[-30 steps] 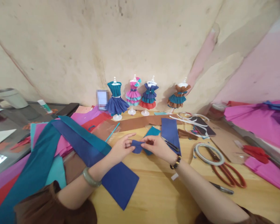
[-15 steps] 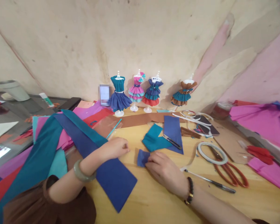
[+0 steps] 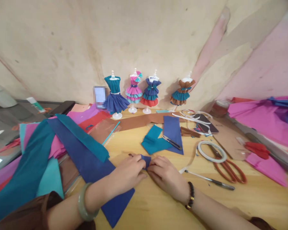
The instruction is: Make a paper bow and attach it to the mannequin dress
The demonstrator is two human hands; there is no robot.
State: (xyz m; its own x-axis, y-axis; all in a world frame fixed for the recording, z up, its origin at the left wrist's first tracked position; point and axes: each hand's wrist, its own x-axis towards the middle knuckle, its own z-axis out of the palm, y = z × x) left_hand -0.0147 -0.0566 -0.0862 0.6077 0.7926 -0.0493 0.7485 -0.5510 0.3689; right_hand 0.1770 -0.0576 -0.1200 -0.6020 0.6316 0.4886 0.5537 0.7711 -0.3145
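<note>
Both hands meet at a small dark blue piece of crepe paper on the wooden table. My left hand, with a pale bangle at the wrist, has its fingers closed on the piece's left side. On its right edge are the bent, closed fingers of my right hand, which wears a dark bead bracelet. The fingers cover much of the piece. A long dark blue paper strip runs beneath my left forearm. Just beyond the hands lie a folded teal paper piece and a blue paper rectangle, with small thread snips on top.
To the right are a tape roll, orange-handled scissors and a pen. Several miniature dress forms in paper dresses, one teal and blue, stand by the wall. Coloured paper sheets pile up on the left, with a glue stick beyond.
My left hand has moved right and down to the small blue piece and closed on it. My right hand still grips the piece. The view has shifted slightly.
</note>
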